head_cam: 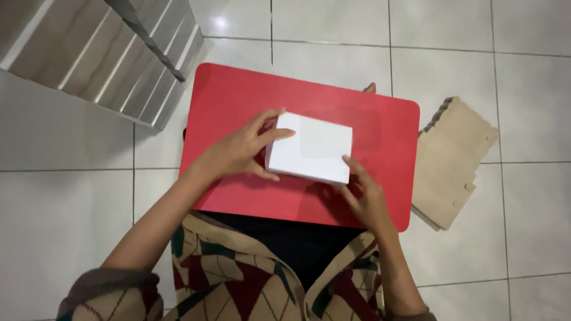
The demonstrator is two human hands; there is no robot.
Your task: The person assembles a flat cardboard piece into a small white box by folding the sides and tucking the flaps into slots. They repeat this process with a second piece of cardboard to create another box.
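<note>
A plain white rectangular box (312, 147) rests on a small red table (238, 95) in front of me. My left hand (238, 151) grips the box's left end, thumb on top and fingers curled round the side. My right hand (366, 193) touches the box's near right corner with its fingertips, palm resting on the red surface. The box lies flat, tilted slightly clockwise.
A stack of flat brown cardboard pieces (452, 160) lies on the white tiled floor just right of the table. Striped beige and white steps (113, 53) rise at the upper left. My patterned sleeves and lap fill the bottom of the view.
</note>
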